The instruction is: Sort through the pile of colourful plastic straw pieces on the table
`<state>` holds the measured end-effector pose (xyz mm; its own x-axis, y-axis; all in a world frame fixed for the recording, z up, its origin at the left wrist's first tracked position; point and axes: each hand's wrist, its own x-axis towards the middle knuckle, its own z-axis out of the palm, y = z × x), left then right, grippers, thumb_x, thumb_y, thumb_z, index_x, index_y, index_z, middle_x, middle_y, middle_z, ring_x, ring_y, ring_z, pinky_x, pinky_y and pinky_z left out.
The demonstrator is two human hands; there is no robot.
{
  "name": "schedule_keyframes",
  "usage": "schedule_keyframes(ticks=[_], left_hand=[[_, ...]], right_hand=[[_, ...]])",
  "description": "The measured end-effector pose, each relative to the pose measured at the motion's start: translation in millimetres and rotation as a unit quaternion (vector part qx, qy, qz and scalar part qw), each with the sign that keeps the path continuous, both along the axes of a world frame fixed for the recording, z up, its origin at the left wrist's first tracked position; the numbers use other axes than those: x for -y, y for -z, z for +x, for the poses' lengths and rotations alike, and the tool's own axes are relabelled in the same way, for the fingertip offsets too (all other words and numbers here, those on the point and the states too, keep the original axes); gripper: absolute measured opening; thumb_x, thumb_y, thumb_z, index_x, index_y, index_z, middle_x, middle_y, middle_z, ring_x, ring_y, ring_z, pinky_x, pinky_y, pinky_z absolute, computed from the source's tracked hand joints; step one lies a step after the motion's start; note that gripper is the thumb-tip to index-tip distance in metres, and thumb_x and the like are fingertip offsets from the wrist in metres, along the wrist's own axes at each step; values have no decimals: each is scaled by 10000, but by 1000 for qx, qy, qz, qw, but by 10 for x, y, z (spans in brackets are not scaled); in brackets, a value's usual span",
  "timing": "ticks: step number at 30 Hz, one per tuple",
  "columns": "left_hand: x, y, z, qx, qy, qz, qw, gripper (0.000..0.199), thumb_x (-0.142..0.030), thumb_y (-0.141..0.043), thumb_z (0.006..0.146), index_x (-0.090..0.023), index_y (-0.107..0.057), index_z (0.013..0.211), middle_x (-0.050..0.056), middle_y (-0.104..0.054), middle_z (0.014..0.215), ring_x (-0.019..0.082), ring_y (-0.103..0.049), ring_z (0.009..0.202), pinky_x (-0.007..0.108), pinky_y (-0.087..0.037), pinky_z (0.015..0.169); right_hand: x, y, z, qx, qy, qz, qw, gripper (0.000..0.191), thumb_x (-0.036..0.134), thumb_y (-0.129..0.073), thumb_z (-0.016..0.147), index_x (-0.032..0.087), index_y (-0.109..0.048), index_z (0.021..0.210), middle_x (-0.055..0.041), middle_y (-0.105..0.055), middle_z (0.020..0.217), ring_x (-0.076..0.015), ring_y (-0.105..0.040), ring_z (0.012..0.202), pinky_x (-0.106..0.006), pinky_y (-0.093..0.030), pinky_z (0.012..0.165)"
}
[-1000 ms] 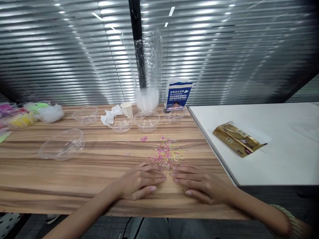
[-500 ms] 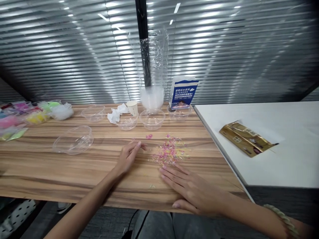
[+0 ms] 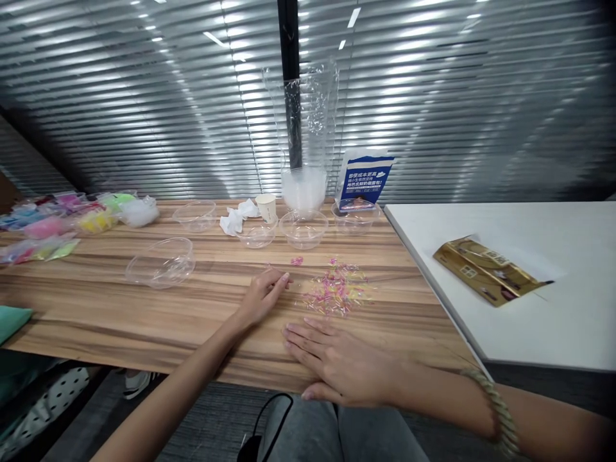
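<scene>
Clear bowl [image 3: 304, 240] behind loose beads [image 3: 335, 290], yellow-filled bag [image 3: 97, 221] well left.

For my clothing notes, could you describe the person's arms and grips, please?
No sleeves show on the left forearm or right forearm, which wears a pale green twisted cord bracelet. Left grip and right grip show no gloves or rings.

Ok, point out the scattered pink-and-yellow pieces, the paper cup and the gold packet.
Pink-and-yellow pieces [image 3: 335, 286], head view: middle of the scatter.
Paper cup [image 3: 266, 210], head view: front of its wall.
Gold packet [image 3: 487, 269], head view: middle of its gold face.
</scene>
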<state>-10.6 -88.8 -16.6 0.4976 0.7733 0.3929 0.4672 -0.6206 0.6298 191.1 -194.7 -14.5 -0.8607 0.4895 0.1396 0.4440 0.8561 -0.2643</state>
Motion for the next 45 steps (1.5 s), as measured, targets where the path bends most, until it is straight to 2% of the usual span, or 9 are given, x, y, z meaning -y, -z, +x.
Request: schedule_keyframes(ticks=[4, 9, 11, 17, 27, 35, 38, 42, 45], left_hand=[[8, -12, -3, -9, 7, 11, 1000, 352, -296, -375, 968, -140, -583, 730, 32, -613, 732, 157, -555, 733, 301, -401, 795], [-2, 37, 15, -25, 144, 25, 989, 208, -262, -490, 932, -148, -647, 857, 45, -649, 821, 154, -577, 796, 286, -433, 795], [-14, 79, 16, -22, 174, 33, 984, 165, -241, -523, 917, -162, -668, 915, 59, -656, 875, 159, -586, 844, 280, -447, 790], [-39, 154, 20, -41, 185, 26, 982, 131, -240, -570, 892, -180, -685, 912, 66, -649, 895, 168, -583, 875, 292, -451, 799], [59, 109, 90, -58, 203, 21, 977, 144, -270, -589, 882, -171, -666, 811, 57, -649, 845, 169, -579, 853, 298, -427, 799], [299, -31, 221, -46, 311, -22, 949, 145, -262, -572, 893, -190, -696, 868, 55, -680, 863, 176, -584, 893, 319, -424, 868], [281, -68, 199, -23, 277, -37, 960, 170, -259, -550, 904, -189, -703, 876, 65, -681, 893, 180, -590, 894, 328, -438, 857], [180, -30, 134, -23, 121, -7, 992, 209, -279, -510, 923, -195, -700, 904, 63, -672, 918, 183, -576, 890, 326, -447, 817], [120, 24, 109, -38, 64, 15, 997, 194, -287, -524, 912, -184, -688, 901, 58, -669, 888, 184, -570, 883, 319, -447, 814]], right_hand=[[70, 12, 68, 6, 2, -15, 1000, 670, 524, -277, 972, 30, -322, 1422, -176, -312, 1464, -254, -240, 1377, -385, -163, 1156], [173, 47, 172, 5, 2, -11, 1000, 644, 499, -309, 976, 72, -256, 1455, -140, -296, 1478, -224, -230, 1382, -379, -198, 1154], [210, 67, 205, 9, 9, 1, 1000, 642, 492, -318, 976, 70, -255, 1455, -137, -297, 1478, -228, -239, 1379, -376, -218, 1149], [290, 85, 291, 28, 24, 55, 998, 610, 456, -333, 983, 54, -286, 1439, -142, -310, 1472, -247, -297, 1355, -387, -295, 1115], [334, 18, 382, 43, 31, 119, 991, 565, 413, -370, 981, 34, -357, 1400, -139, -368, 1443, -244, -361, 1322, -359, -350, 1087], [324, -48, 522, 6, 71, 164, 984, 433, 308, -445, 962, 77, -480, 1326, -102, -471, 1381, -217, -391, 1306, -340, -339, 1103], [300, -19, 533, -23, 87, 161, 983, 388, 272, -462, 953, 83, -522, 1287, -116, -508, 1347, -228, -389, 1308, -378, -339, 1104], [281, 13, 489, -11, 95, 148, 984, 430, 293, -439, 964, 71, -474, 1330, -129, -483, 1368, -250, -401, 1297, -403, -374, 1078], [288, 36, 427, 3, 93, 122, 988, 494, 354, -434, 964, 77, -420, 1374, -123, -450, 1396, -252, -380, 1310, -397, -358, 1088]])
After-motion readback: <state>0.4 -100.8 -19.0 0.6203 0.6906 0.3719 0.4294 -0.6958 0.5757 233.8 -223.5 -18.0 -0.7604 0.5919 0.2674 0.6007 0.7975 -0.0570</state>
